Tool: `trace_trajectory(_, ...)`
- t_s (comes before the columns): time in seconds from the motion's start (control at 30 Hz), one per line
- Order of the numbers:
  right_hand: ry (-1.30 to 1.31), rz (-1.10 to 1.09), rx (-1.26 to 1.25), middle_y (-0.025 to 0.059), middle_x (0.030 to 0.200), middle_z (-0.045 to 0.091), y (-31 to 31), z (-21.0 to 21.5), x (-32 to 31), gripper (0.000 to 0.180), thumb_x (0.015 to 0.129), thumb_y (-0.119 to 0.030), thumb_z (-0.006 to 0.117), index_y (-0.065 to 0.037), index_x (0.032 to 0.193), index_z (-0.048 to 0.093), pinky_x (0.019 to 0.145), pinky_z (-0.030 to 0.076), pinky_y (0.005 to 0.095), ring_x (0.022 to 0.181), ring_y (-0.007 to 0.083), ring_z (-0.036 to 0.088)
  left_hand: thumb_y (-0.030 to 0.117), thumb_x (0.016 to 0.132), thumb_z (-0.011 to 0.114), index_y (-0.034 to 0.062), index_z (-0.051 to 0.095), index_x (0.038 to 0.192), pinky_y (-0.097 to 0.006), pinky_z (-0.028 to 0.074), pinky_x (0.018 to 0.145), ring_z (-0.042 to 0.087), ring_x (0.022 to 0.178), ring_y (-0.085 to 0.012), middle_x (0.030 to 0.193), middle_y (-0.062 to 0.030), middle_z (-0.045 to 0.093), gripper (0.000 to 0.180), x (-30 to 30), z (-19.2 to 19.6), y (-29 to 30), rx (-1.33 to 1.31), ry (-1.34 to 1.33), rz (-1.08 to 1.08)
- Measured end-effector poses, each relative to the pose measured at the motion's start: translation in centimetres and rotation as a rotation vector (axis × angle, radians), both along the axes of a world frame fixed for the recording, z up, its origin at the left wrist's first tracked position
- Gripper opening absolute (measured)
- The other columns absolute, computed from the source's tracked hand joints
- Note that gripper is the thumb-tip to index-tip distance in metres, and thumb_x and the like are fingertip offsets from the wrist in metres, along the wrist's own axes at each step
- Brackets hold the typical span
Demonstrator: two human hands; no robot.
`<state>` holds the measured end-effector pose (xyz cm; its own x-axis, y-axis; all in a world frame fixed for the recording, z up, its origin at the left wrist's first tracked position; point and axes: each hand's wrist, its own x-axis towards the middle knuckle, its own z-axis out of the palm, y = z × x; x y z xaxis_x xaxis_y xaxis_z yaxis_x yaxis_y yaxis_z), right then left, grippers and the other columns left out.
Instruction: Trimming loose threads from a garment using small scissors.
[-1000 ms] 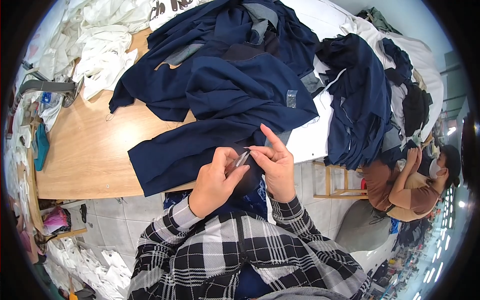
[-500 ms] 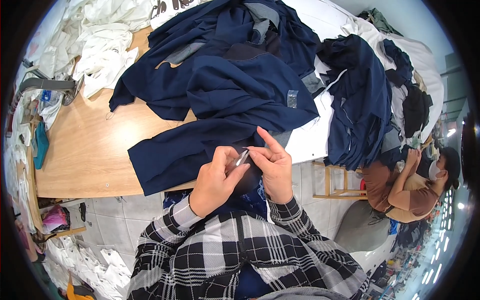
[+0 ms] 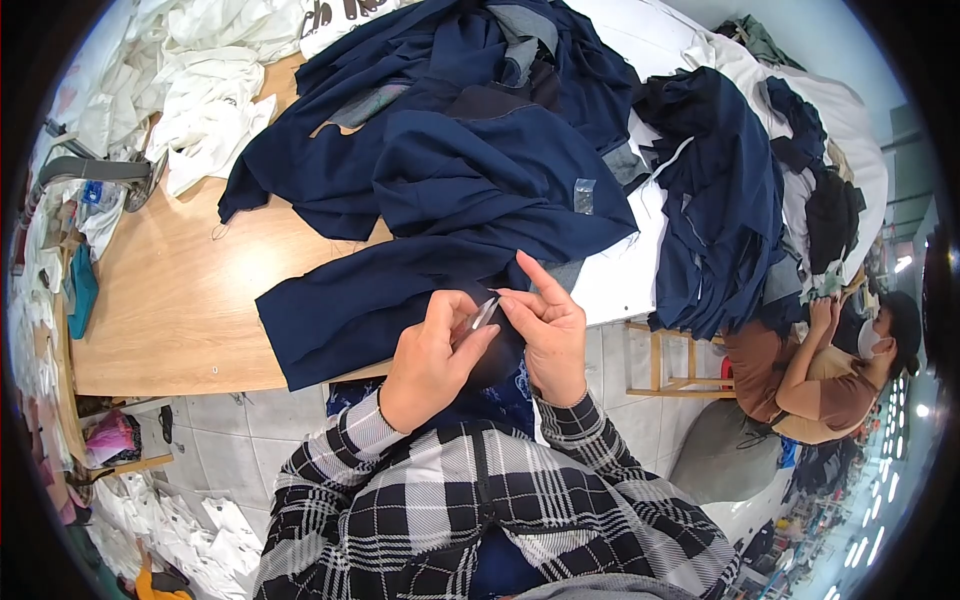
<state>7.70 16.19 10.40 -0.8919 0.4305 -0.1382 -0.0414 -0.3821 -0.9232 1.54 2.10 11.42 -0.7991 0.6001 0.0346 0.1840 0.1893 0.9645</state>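
My left hand (image 3: 432, 358) and my right hand (image 3: 548, 330) meet at the near edge of the wooden table (image 3: 170, 300). Between their fingertips they pinch a small grey strip, perhaps a label or a tool (image 3: 482, 314); which it is I cannot tell. The strip sits over the hem of a navy blue garment (image 3: 440, 230) that hangs off the table edge toward me. A small grey tag (image 3: 584, 195) shows on the garment's upper fold. Both my sleeves are black-and-white plaid.
More navy garments (image 3: 720, 200) are heaped at the right over white cloth. White fabric (image 3: 200, 90) is piled at the far left. A seated person (image 3: 820, 370) works at the right beside a wooden stool (image 3: 665, 360). The tiled floor lies below.
My hands stay together at the garment's hem, with only small finger shifts around the grey strip. The garment pile has not moved.
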Motion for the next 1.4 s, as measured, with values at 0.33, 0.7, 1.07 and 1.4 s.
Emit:
trace_trajectory(0.33, -0.008, 0.004, 0.014, 0.0145, 0.102, 0.065, -0.08, -0.02, -0.06, 0.052, 0.086, 0.004, 0.058, 0.004, 0.135, 0.039, 0.084, 0.047, 0.0219, 0.091, 0.0113, 0.061, 0.01, 0.085, 0.066, 0.0017, 0.044, 0.097, -0.02, 0.037, 0.048, 0.046, 0.052, -0.0059, 0.063, -0.0037, 0.052, 0.026, 0.03, -0.37, 0.23, 0.042, 0.013, 0.014)
trace_trajectory(0.7, 0.019, 0.026, -0.031, 0.0143, 0.101, 0.066, -0.07, -0.09, -0.17, 0.051, 0.087, 0.005, 0.057, 0.004, 0.135, 0.039, 0.084, 0.047, 0.0232, 0.09, 0.0121, 0.061, 0.009, 0.085, 0.065, 0.0019, 0.043, 0.097, -0.02, 0.038, 0.047, 0.048, 0.051, -0.005, 0.064, -0.0034, 0.054, 0.026, -0.22, -0.44, 0.34, 0.062, -0.008, 0.001)
trace_trajectory(1.07, 0.002, 0.037, -0.039, 0.0132, 0.1, 0.066, -0.24, -0.22, -0.04, 0.051, 0.087, 0.004, 0.057, 0.004, 0.134, 0.04, 0.084, 0.047, 0.023, 0.09, 0.0114, 0.061, 0.01, 0.086, 0.064, 0.0023, 0.043, 0.097, -0.019, 0.037, 0.045, 0.046, 0.05, -0.0041, 0.064, -0.0017, 0.053, 0.025, -0.16, -0.76, 0.25, 0.059, -0.048, -0.002)
trace_trajectory(1.4, 0.003, 0.028, -0.052, 0.0121, 0.1, 0.066, -0.34, -0.53, -0.08, 0.049, 0.087, 0.004, 0.058, 0.003, 0.133, 0.041, 0.083, 0.047, 0.022, 0.09, 0.0106, 0.061, 0.013, 0.086, 0.064, 0.0003, 0.044, 0.094, -0.025, 0.037, 0.048, 0.047, 0.051, -0.01, 0.062, -0.0073, 0.051, 0.025, -0.31, -0.48, 0.17, 0.042, -0.135, 0.003)
